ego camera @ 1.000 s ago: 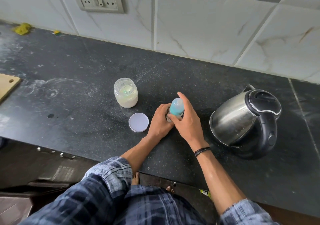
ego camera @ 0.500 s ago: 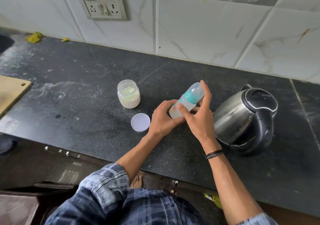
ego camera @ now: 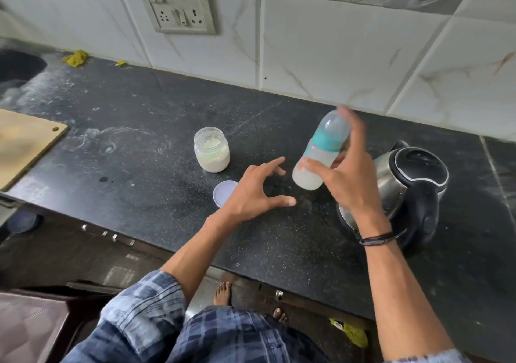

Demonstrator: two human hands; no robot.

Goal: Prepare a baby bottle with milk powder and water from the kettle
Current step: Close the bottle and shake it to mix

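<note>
My right hand [ego camera: 349, 172] holds the baby bottle [ego camera: 318, 156] tilted in the air above the black counter, thumb and fingers round its body. The bottle has a teal collar, a clear cap and cloudy white liquid at its base. My left hand [ego camera: 257, 192] hovers just left of the bottle with fingers spread, touching nothing. An open jar of milk powder [ego camera: 212, 150] stands on the counter to the left. Its white lid [ego camera: 222, 193] lies flat nearby, partly behind my left hand. The steel kettle [ego camera: 410, 184] with a black lid and handle stands to the right, behind my right wrist.
A wooden cutting board [ego camera: 25, 142] lies at the counter's left edge, with a dark sink [ego camera: 16, 66] beyond it. A socket panel [ego camera: 178, 5] is on the tiled wall. The counter's front edge runs beneath my forearms.
The bottle has risen off the counter and tilted. My left hand let go of it and opened; my right hand alone now carries it higher and to the right.
</note>
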